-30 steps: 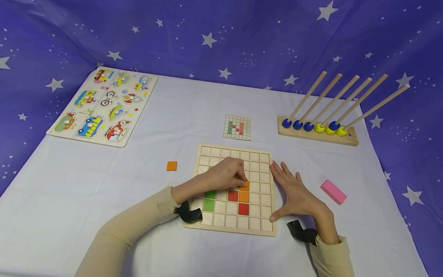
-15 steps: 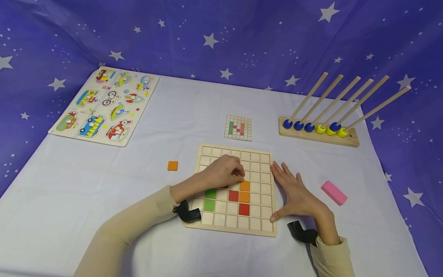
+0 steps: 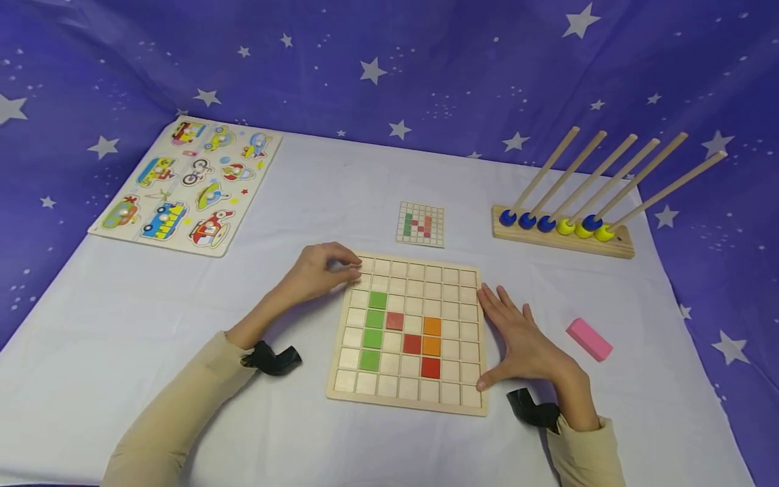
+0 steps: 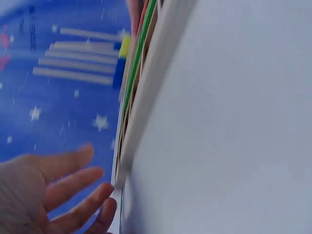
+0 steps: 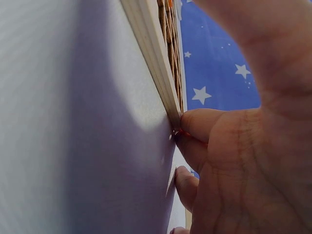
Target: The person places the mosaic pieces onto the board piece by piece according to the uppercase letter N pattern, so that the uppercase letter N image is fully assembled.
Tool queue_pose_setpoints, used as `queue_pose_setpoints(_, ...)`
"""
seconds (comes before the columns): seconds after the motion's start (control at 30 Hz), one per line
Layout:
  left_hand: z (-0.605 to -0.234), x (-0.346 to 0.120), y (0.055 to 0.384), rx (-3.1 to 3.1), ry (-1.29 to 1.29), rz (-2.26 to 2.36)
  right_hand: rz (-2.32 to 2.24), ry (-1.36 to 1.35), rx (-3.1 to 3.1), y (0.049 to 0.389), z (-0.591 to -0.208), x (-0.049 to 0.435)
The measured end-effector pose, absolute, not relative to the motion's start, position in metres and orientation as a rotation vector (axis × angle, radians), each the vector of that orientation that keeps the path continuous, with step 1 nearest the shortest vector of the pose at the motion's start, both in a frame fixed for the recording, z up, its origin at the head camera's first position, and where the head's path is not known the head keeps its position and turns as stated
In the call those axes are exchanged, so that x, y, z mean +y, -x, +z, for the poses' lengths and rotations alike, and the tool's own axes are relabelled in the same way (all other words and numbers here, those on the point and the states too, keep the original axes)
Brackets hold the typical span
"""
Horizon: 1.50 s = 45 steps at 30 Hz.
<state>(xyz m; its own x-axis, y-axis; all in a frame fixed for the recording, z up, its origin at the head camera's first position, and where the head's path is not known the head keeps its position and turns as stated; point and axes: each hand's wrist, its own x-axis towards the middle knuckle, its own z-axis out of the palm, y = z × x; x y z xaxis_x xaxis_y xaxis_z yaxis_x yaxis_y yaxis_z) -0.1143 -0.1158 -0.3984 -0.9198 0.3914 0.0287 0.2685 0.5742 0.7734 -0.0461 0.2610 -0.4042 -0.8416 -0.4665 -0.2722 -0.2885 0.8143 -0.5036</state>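
Observation:
The square wooden grid board [image 3: 406, 404] lies on the table. A column of several green tiles [image 3: 372, 338], three red tiles [image 3: 412, 344] and two orange tiles [image 3: 432, 346] sit in its cells. My left hand [image 3: 319, 270] is at the board's upper left corner, thumb and fingers apart and loosely bent. In the left wrist view these fingers [image 4: 85, 200] are spread, with nothing seen between them. Along the right edge, my right hand [image 3: 523, 345] rests with thumb and fingers spread against the frame. Close up, the right fingertips [image 5: 195, 122] touch the board's side.
A small pattern card [image 3: 420, 224] lies behind the board. At back right stands a peg stand [image 3: 562, 233] with blue and yellow beads and tall rods. A pink block [image 3: 589, 339] lies at right, a vehicle puzzle [image 3: 189, 186] at back left. A starry backdrop [image 3: 389, 67] rises behind.
My left hand has left the upper orange tile on the board and moved left to the corner. The loose orange tile left of the board is now out of sight. The right hand stays put.

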Motion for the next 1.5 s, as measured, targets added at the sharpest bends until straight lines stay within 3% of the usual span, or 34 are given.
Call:
queue_pose_setpoints(0.3, -0.396, -0.183, 0.127, 2.532, -0.674, 0.906, -0.650, 0.572, 2.610, 0.046, -0.406, 0.262)
queue_pose_setpoints(0.6, -0.406, -0.190, 0.134, 2.883, -0.552, 0.936, -0.632, 0.572, 2.619, 0.046, -0.405, 0.261)
queue_pose_setpoints(0.87, -0.415, -0.163, 0.137, 3.056, -0.581, 1.210, -0.639, 0.565, 2.614, 0.046, -0.405, 0.262)
queue_pose_setpoints(1.2, -0.403, -0.111, 0.133, 2.717, -0.351, 1.434, -0.660, 0.568, 2.608, 0.045, -0.404, 0.262)
queue_pose_setpoints(1.5, -0.395, -0.065, 0.118, 2.390, -0.513, 1.401, -0.652, 0.580, 2.618, 0.045, -0.405, 0.262)
